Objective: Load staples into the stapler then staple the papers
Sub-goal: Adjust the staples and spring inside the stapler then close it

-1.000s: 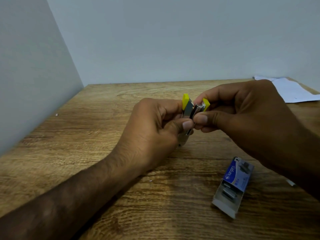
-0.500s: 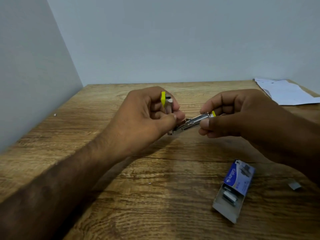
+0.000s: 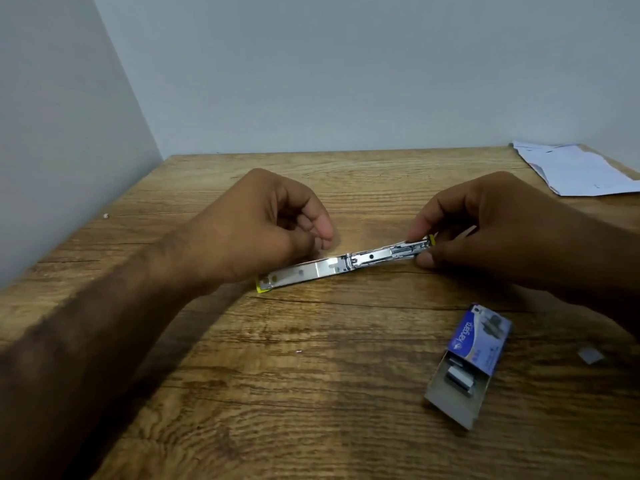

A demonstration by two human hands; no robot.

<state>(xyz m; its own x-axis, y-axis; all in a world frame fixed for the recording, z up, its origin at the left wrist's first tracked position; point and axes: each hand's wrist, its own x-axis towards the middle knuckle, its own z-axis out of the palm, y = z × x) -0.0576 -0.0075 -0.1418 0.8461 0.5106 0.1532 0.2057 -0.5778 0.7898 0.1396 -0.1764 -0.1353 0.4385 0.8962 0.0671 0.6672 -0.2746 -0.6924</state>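
Stapler lies unfolded flat on the table; right hand pinches its right end; left hand, fingers curled, hides part of it, grip unclear; papers cut off at right edge.

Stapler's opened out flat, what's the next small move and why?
Probably release the right hand and pick staples from the staple box: the stapler is opened out flat, channel exposed, and the box's tray is slid out near that hand.
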